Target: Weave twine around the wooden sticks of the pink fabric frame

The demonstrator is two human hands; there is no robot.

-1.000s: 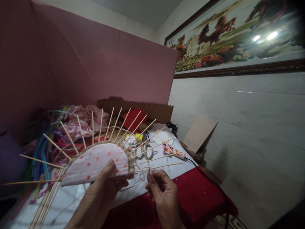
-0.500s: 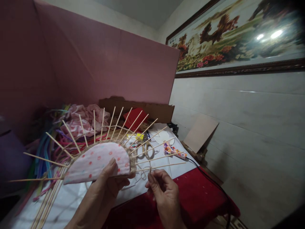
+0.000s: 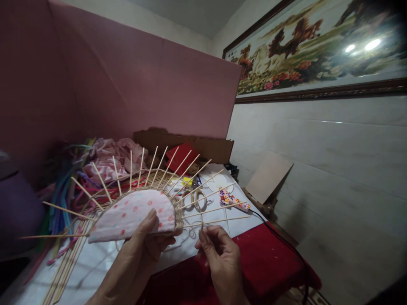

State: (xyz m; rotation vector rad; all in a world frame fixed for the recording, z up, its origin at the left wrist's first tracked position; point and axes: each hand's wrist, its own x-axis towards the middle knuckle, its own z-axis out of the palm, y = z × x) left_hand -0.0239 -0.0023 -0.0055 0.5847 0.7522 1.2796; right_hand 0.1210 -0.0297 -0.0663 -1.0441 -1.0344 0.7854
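My left hand (image 3: 148, 245) grips the lower edge of a half-round piece (image 3: 133, 214) covered in pale pink dotted cloth, thumb on its face. Thin wooden sticks (image 3: 178, 169) fan out from its curved rim, which is wound with tan twine. My right hand (image 3: 219, 254) is closed in a pinch on a strand of that twine (image 3: 201, 225), just right of the piece and below the lowest stick.
A table (image 3: 241, 224) with white sheet and red cloth (image 3: 270, 258) holds scissors (image 3: 194, 199), a flowered glue gun (image 3: 233, 201) with black cord, loose sticks (image 3: 63, 267), coloured strips (image 3: 60, 199) and pink fabric (image 3: 111, 159). A cardboard box (image 3: 190, 146) stands behind, a pink board and tiled wall beyond.
The view has drifted slightly, so the piece and both hands sit a little further right and lower. My right hand keeps its pinch on the twine near the lowest stick.
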